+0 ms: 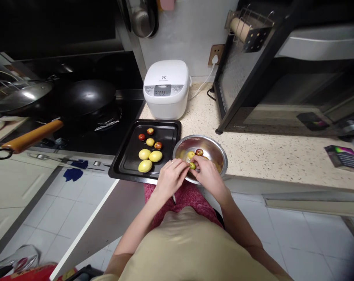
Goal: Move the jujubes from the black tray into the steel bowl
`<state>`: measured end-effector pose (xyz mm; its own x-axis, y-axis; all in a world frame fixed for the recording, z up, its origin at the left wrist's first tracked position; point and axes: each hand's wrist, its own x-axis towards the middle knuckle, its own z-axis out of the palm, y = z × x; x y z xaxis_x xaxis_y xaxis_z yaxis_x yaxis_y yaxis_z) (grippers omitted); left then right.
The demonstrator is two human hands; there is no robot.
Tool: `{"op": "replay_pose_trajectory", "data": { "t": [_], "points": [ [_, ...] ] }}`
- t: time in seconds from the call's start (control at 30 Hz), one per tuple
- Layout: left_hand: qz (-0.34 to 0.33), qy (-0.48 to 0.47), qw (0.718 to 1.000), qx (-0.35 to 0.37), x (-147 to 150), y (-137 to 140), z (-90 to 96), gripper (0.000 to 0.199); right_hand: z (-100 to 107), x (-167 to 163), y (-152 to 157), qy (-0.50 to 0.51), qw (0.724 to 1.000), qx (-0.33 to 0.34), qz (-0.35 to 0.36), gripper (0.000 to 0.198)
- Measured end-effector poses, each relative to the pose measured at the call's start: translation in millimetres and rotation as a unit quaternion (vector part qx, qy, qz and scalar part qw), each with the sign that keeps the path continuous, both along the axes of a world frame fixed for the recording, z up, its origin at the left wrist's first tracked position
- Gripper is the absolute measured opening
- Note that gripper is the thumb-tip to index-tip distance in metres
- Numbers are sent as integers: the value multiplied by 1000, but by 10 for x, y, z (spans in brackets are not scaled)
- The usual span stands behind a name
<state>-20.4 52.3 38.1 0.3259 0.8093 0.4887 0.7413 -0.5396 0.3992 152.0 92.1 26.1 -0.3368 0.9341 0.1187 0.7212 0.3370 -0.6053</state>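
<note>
Over the near rim of a metal bowl (220, 153), my left hand (171, 176) and my right hand (208, 173) meet around a small green jujube (192, 166). The fingers of my right hand are closed on it from the right. My left hand is pinched, its fingertips touching the fruit from the left. Inside the bowl lie a red-brown jujube (199, 152) and a yellow-green one (190, 155); my right hand partly hides others. To the left, a black baking tray (130, 156) holds several small jujubes (158, 145) and three larger yellow, lemon-like fruits (145, 166).
Behind the tray stands a white rice cooker (167, 89). An oven (267, 93) occupies the right of the counter (247, 152), with a small dark box (345, 158) beyond. At left, a wok (83, 97) with a wooden handle (33, 136) rests on the stove. The tray's front edge overhangs the counter.
</note>
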Motion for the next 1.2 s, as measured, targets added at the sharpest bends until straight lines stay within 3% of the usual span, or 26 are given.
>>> {"op": "replay_pose_trajectory", "data": {
  "t": [0.3, 0.43, 0.6, 0.9, 1.07, 1.2],
  "points": [
    [30, -41, 999, -10, -160, 89, 33, 14, 11, 37, -12, 41, 998, -32, -24, 22],
    [129, -47, 991, -3, -376, 249, 65, 16, 44, 62, -46, 62, 997, -29, -44, 19],
    [244, 49, 968, -26, -564, 480, -18, 26, 70, 114, -82, 113, 992, -13, -49, 15],
    [247, 98, 963, -40, -577, 675, -319, 27, 84, 305, -102, 177, 979, 67, -73, 10],
    [231, 101, 964, -89, -525, 708, -244, 25, 123, 354, -120, 188, 973, 98, -92, 10],
    [222, 28, 973, -62, -490, 670, -95, 25, 136, 335, -140, 189, 972, 108, -87, 9]
  ]
}}
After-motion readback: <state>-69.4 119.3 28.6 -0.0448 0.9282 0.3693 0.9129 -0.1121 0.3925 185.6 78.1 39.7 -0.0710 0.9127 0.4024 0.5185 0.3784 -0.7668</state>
